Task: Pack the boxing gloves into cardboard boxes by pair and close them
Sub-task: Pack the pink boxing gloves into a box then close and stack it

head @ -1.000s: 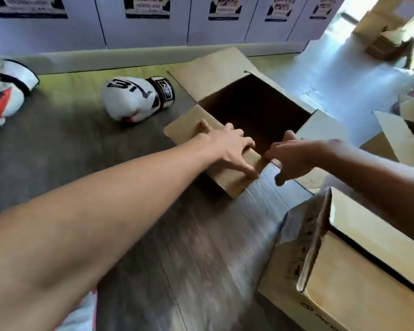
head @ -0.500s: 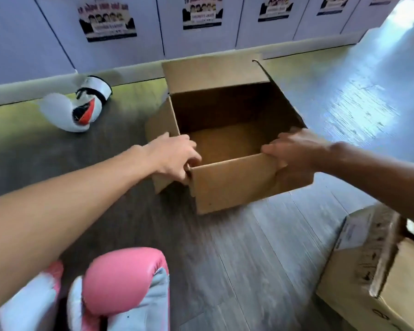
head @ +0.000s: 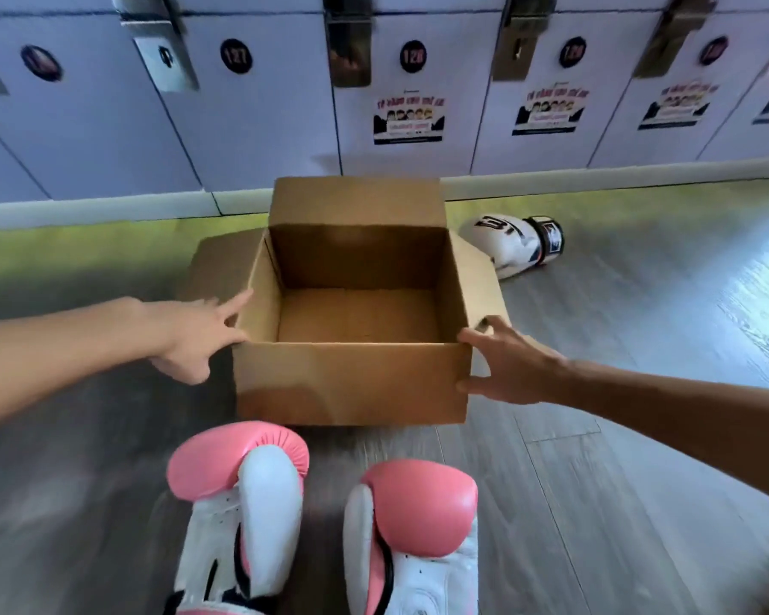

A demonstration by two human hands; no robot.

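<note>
Nothing was packed: the cardboard box (head: 351, 383) sat empty on the floor (head: 618, 437), left hand (head: 192, 335) and right hand (head: 511, 366) touching its near corners, fingers (head: 234, 303) spread; 2 pink gloves (head: 411, 508) lay just beside it

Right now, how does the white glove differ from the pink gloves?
The white glove is white with black lettering; the pink gloves are pink and white. The white glove lies alone, right of the box's far end; the pink gloves lie side by side before it. All lie on the floor, unpacked.
</note>
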